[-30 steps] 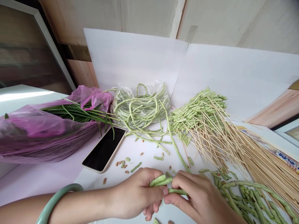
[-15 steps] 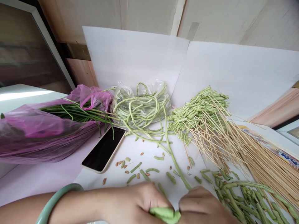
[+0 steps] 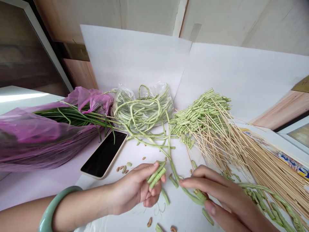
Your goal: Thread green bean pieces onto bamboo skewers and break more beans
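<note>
My left hand (image 3: 137,188), with a jade bangle (image 3: 51,207) on its wrist, is closed on a small bundle of short bean pieces (image 3: 156,174) held upright between thumb and fingers. My right hand (image 3: 217,198) pinches the near end of a long green bean (image 3: 172,161) that runs back across the white paper to the clear bag of long beans (image 3: 142,108). Loose bean pieces and brown seeds (image 3: 123,168) lie scattered around both hands.
A black phone (image 3: 103,154) lies left of the hands. A pink bag of chives (image 3: 45,133) lies far left. Skewered bean pieces (image 3: 200,112) and bare bamboo skewers (image 3: 260,161) fan out to the right. Cut beans (image 3: 267,201) pile at the lower right.
Both hands dipped toward the bottom edge, then came back up and apart. My left hand now holds the snapped pieces upright; my right hand has slid along the long bean.
</note>
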A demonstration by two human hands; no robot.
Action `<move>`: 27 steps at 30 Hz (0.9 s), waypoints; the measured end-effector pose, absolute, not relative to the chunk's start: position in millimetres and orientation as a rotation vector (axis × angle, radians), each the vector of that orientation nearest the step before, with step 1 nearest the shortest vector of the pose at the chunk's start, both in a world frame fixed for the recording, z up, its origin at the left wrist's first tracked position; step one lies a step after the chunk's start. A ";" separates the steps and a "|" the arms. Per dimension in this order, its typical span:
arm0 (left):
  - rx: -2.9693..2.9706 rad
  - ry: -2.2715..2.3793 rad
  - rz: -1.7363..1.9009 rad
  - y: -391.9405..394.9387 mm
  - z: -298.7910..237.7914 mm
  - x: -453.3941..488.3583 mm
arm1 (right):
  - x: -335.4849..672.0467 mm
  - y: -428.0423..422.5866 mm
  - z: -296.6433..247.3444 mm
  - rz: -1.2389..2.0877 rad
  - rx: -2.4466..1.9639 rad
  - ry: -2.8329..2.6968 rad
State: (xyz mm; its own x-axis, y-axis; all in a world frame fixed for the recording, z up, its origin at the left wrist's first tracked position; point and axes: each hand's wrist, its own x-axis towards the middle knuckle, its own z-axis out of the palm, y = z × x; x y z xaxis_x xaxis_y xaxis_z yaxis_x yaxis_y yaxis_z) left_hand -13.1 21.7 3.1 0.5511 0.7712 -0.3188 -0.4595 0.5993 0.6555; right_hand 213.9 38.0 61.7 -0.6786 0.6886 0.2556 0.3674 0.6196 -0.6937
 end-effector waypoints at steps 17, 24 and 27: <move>0.580 0.637 0.654 15.5 -0.4 -8.0 | 190.8 34.3 13.6 1.566 -1.002 -1.840; 0.621 0.638 0.590 9.1 1.7 -4.5 | 183.5 32.6 11.6 1.703 -1.082 -1.823; 0.672 0.631 0.559 8.9 3.6 -4.7 | 182.9 33.6 13.8 1.680 -1.198 -1.828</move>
